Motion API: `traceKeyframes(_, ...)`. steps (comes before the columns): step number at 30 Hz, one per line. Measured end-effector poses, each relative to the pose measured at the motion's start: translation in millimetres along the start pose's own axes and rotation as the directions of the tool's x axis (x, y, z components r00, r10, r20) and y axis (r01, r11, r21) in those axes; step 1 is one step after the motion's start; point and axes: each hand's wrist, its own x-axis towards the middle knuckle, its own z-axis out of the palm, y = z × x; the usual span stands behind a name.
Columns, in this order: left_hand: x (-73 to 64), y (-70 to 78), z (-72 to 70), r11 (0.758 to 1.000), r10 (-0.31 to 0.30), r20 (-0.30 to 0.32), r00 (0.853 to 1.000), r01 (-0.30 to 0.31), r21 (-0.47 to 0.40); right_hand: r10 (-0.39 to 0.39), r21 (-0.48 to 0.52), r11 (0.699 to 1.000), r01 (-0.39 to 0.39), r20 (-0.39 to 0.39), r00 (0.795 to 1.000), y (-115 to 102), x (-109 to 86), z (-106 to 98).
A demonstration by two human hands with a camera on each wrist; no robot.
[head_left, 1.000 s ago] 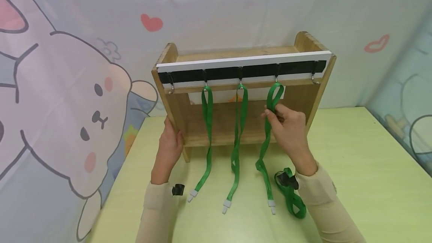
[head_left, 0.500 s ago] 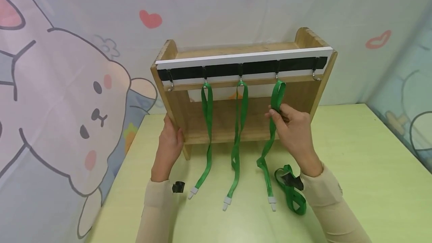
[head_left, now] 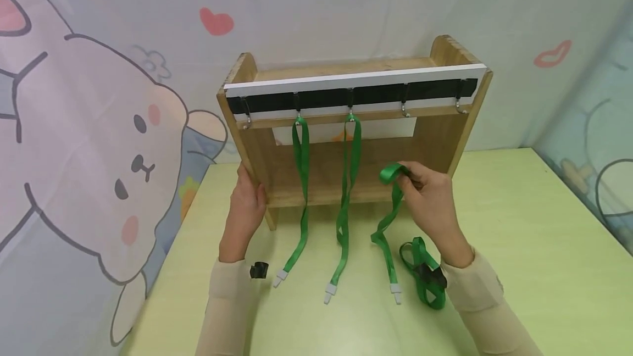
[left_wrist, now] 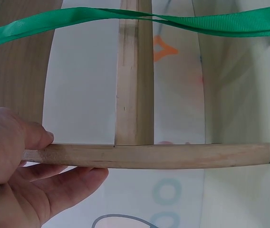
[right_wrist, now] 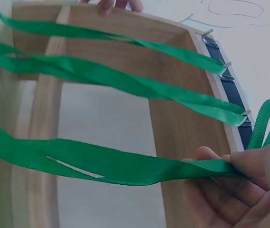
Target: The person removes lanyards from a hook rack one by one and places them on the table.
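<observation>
One right hand (head_left: 432,196): thumb and fingertips pinched together on the held lanyard (right_wrist: 130,166), just below its loop, which flops sideways, apart from the hooks. One left hand (head_left: 245,205): thumb and fingers clamped on opposite faces of the side panel (left_wrist: 173,156) of a wooden shelf (head_left: 323,169).

Status: work on the lanyards judged part-way. On hooks, two: the second-hook lanyard (head_left: 304,191) and the middle-hook lanyard (head_left: 342,224). Off hooks, two: the held one, in front of the shelf, and a bundled lanyard (head_left: 420,254) lying on the table (head_left: 534,235) near the right sleeve (head_left: 472,284).

Materials: green straps, flat, finely ribbed, slightly glossy, twisted in places; pale, plastic-looking clips (head_left: 330,290). Rail (head_left: 376,94): white board, black strip, five curved metal hooks (head_left: 459,105). Shelf: grained wood, rounded upper ends. Table: smooth, pale yellow-green. Backdrop (head_left: 321,15): creased cloth, printed hearts and a cartoon animal.
</observation>
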Motion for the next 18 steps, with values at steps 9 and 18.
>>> traceKeyframes(9,-3.3,-1.3,3.0,1.0,0.009,-0.012,1.0,-0.009,0.0,0.2,0.063,0.976,-0.21,0.138,0.97,5.2,-18.9,1.0)
traceKeyframes(18,-0.9,-0.1,2.4,1.0,0.021,-0.017,1.0,-0.021,0.004,0.251,0.154,0.945,-0.287,0.218,0.943,19.0,-35.3,4.6)
